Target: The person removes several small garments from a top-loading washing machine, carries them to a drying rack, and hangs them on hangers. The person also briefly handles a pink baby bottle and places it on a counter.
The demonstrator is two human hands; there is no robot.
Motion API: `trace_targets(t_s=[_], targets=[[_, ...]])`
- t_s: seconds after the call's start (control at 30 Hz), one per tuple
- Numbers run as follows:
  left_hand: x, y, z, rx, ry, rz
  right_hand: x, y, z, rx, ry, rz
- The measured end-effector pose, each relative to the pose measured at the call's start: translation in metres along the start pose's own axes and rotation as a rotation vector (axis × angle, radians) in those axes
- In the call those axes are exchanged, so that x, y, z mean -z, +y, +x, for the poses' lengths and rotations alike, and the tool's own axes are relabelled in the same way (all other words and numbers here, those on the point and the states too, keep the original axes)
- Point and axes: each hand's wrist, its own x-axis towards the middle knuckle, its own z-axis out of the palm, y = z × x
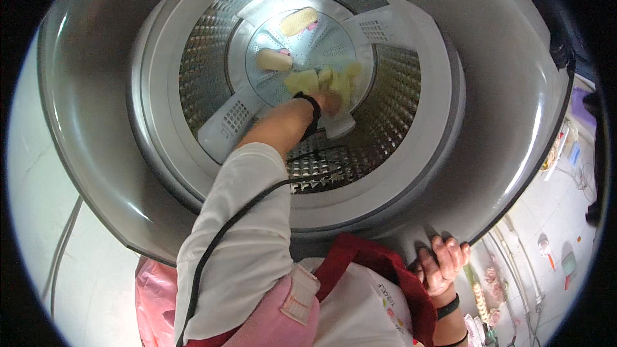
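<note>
- Left hand point(329, 101) inside drum point(400, 77), at yellow cloth point(308, 81); blurred, can't tell openness or grip.
- Right hand point(443, 262) half-curled, empty, below-right of drum.
- Likely gathering cloth; next calls for firm grip.

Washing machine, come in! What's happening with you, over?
Left hand inside, at yellow cloth; blur hides the grip. Right hand at machine's front edge. Two slippers and black cable nearby.

Two slippers point(299, 20), one yellow bundle point(326, 79), one drum point(397, 83)

White tiled surface point(554, 215) at 4 o'clock, floor or wall unclear; thin grey cable point(63, 246) at 8 o'clock.
</note>
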Motion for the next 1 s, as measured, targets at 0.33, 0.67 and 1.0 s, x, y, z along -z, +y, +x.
trace_targets(t_s=[0.33,0.67,1.0], targets=[[0.007,-0.072,-0.013,0.286,0.192,-0.203,-0.001,0.000,-0.005,0.045,-0.006,-0.028],[0.028,-0.111,-0.101,0.537,0.804,0.070,-0.005,0.005,-0.007,0.053,-0.027,-0.078],[0.097,-0.118,-0.086,0.561,0.878,-0.046,-0.010,0.006,-0.019,0.048,-0.027,-0.088]])
